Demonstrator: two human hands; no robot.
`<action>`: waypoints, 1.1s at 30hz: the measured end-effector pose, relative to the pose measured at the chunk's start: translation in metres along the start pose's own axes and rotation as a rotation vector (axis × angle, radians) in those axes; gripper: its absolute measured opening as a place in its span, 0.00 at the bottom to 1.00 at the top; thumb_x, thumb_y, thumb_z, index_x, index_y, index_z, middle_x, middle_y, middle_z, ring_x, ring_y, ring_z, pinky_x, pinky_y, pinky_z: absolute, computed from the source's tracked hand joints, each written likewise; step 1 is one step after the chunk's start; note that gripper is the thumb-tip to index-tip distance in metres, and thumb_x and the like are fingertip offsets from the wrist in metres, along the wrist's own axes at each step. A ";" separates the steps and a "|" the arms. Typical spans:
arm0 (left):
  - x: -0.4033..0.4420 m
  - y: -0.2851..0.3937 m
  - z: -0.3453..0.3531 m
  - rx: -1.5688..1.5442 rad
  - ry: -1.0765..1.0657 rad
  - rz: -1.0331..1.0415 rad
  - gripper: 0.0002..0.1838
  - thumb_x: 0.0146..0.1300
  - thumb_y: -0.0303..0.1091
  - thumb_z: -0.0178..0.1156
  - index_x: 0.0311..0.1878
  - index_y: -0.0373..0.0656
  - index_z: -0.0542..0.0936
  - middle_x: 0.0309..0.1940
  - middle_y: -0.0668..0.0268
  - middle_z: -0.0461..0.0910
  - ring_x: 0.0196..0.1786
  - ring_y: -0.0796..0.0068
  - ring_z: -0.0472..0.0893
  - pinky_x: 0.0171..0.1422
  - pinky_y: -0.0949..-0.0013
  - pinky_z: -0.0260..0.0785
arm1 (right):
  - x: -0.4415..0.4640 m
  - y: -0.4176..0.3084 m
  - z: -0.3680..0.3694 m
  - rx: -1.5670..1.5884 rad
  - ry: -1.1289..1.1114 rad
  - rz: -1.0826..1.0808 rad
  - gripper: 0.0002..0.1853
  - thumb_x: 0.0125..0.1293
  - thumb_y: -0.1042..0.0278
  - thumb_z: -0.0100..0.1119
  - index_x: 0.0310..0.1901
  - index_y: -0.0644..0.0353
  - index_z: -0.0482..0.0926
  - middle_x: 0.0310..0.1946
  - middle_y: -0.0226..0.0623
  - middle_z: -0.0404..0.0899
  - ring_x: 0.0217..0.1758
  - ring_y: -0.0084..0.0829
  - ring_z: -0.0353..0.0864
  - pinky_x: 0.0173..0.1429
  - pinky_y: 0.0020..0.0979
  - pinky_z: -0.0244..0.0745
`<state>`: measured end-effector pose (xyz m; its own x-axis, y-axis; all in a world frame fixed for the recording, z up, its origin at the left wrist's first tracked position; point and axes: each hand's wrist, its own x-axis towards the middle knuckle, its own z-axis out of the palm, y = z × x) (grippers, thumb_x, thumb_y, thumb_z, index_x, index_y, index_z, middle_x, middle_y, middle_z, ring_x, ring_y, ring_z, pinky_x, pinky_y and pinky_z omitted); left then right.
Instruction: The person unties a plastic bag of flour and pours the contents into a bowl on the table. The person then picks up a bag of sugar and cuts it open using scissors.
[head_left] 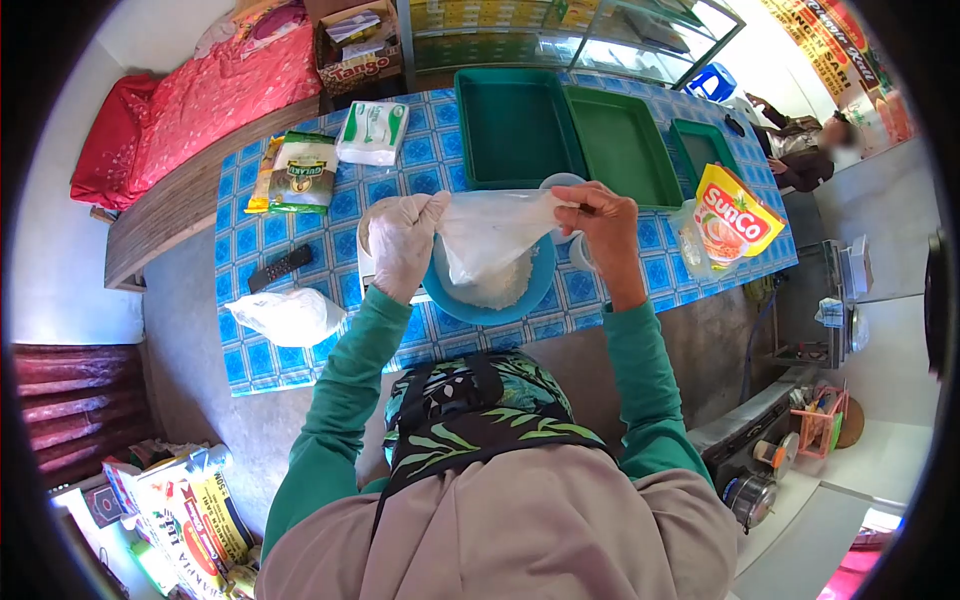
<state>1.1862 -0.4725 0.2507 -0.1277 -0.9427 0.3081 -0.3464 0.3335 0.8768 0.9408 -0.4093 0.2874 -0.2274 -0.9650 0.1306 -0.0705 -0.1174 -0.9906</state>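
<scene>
Left hand [402, 238] has a thin whitish glove on, fingers curled shut on one upper corner of a milky plastic piece [490, 228]. Right hand [606, 232] is bare, with thumb and fingers pinching the other upper corner. Can't tell if the plastic is a bag or another glove. Gripping it at both ends like that seems to be what pulls the top edge taut, while the loose middle drops in a point over the blue bowl [545, 292].

The bowl sits right at the near side of the table, under the plastic and between the forearms, so I'd guess it's there for easy reach. White powder [512, 286] lies inside, partly hidden by the plastic.

Further out, the green trays [520, 130] [622, 145] are side by side behind the bowl, probably put back there to leave elbow room. SunCo pouch [738, 212] is off to the right, leaning at an angle. On the left there's a Gulaku pack [304, 172] just beside a white tissue pack [373, 133], with a black remote [281, 268] and a tied-looking white plastic bag [288, 317] nearer the edge. All of it rests on a blue checked tablecloth [237, 350], likely there to protect the tabletop.
</scene>
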 end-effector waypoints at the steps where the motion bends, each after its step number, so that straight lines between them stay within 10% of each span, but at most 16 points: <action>1: 0.002 0.005 -0.002 0.058 -0.011 0.000 0.13 0.63 0.37 0.62 0.30 0.35 0.83 0.14 0.72 0.72 0.16 0.87 0.67 0.19 0.77 0.56 | -0.002 -0.007 0.003 -0.172 0.022 -0.058 0.13 0.50 0.84 0.63 0.39 0.64 0.84 0.29 0.33 0.79 0.25 0.24 0.76 0.31 0.23 0.71; 14: 0.005 0.003 -0.011 -0.163 -0.031 0.036 0.12 0.63 0.34 0.61 0.45 0.38 0.83 0.35 0.66 0.83 0.36 0.83 0.77 0.41 0.78 0.70 | -0.006 -0.010 0.018 -0.578 0.093 -0.450 0.06 0.50 0.81 0.62 0.29 0.64 0.75 0.30 0.35 0.74 0.31 0.31 0.76 0.33 0.27 0.70; 20: 0.001 0.016 -0.021 -0.324 -0.372 0.029 0.17 0.63 0.33 0.61 0.53 0.37 0.78 0.45 0.62 0.81 0.44 0.80 0.78 0.48 0.75 0.70 | 0.000 -0.010 0.019 -0.470 0.082 -0.270 0.04 0.52 0.80 0.60 0.30 0.62 0.75 0.28 0.34 0.75 0.29 0.24 0.74 0.32 0.24 0.68; 23: -0.007 0.005 -0.011 0.090 -0.334 0.244 0.23 0.58 0.38 0.66 0.52 0.31 0.77 0.54 0.53 0.77 0.49 0.72 0.79 0.53 0.74 0.70 | 0.002 0.007 0.017 -0.414 0.043 -0.133 0.03 0.54 0.78 0.59 0.30 0.61 0.75 0.30 0.31 0.76 0.29 0.20 0.73 0.34 0.23 0.68; 26: -0.022 -0.040 0.010 -0.213 -0.228 0.126 0.23 0.58 0.38 0.66 0.51 0.29 0.78 0.50 0.56 0.79 0.47 0.75 0.79 0.54 0.74 0.70 | -0.003 0.005 0.021 -0.149 -0.064 -0.132 0.02 0.56 0.77 0.59 0.31 0.61 0.76 0.33 0.28 0.78 0.31 0.17 0.72 0.35 0.22 0.68; 28: -0.034 -0.036 0.013 -0.615 -0.319 -0.327 0.20 0.58 0.35 0.66 0.50 0.31 0.79 0.47 0.60 0.80 0.46 0.78 0.77 0.54 0.74 0.69 | -0.005 0.001 0.024 -0.145 -0.104 -0.175 0.02 0.57 0.77 0.59 0.32 0.61 0.76 0.34 0.28 0.78 0.32 0.17 0.73 0.36 0.22 0.68; 33: -0.006 0.009 0.007 -0.691 -0.134 -0.243 0.15 0.58 0.27 0.63 0.50 0.39 0.81 0.44 0.67 0.81 0.47 0.81 0.77 0.56 0.75 0.68 | 0.003 -0.018 0.024 0.017 -0.089 -0.207 0.02 0.57 0.77 0.59 0.32 0.61 0.76 0.37 0.30 0.79 0.36 0.18 0.73 0.39 0.23 0.68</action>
<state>1.1773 -0.4637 0.2546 -0.2494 -0.9661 0.0669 0.2788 -0.0055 0.9603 0.9647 -0.4152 0.3048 -0.1232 -0.9366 0.3280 -0.0902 -0.3186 -0.9436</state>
